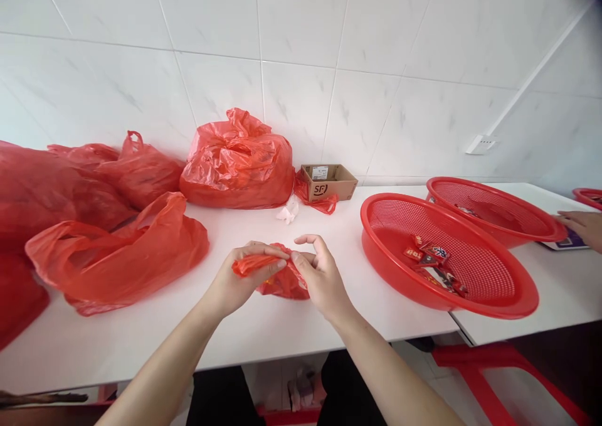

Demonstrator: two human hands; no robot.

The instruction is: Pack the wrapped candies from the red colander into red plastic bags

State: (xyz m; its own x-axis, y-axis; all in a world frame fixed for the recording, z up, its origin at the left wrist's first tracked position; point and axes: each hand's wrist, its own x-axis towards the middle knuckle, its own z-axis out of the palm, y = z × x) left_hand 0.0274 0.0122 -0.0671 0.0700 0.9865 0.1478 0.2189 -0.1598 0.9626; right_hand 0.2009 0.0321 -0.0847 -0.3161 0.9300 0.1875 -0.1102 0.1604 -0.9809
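Note:
A small red plastic bag (285,285) with something inside rests on the white table (226,344) in front of me. My left hand (244,272) is closed around the bag's gathered top, and a bunched end of red plastic sticks out between its fingers. My right hand (322,275) pinches the same gathered plastic from the other side, thumb against it and index finger raised and curved. What the bag contains is mostly hidden by the film and my fingers. Just right of my hands stands a red mesh basket (376,250) with several small wrapped packets (435,253) in it.
Filled red bags (239,162) line the wall, and a slack red bag (126,256) lies at left. A cardboard box (333,184) stands behind, near a crumpled white tissue (288,209). Another red basket (498,209) is at right, beside another person's hand (583,225).

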